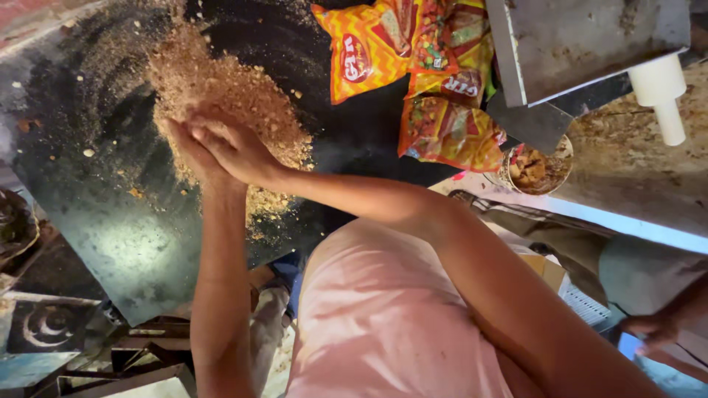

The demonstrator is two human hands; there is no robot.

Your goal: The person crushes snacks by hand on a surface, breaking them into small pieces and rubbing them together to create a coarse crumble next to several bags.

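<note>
left palm [193, 153] hidden behind right hand [237, 149]; snack packets [413, 66] cut off

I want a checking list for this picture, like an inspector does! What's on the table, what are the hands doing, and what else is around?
Surface: dark slab, dusted with brown crumbs.
Job's things: heap of brown crumbly mix on the slab.
Clutter: orange and red snack packets; a small bowl of brown chunks.
Grippers: left hand and right hand pressed together at the heap's edge, bare; whether they hold crumbs cannot be told.
Cables: nothing seen.
Surroundings: grey metal box with a white cylinder; another person's hand at the lower right.
</note>
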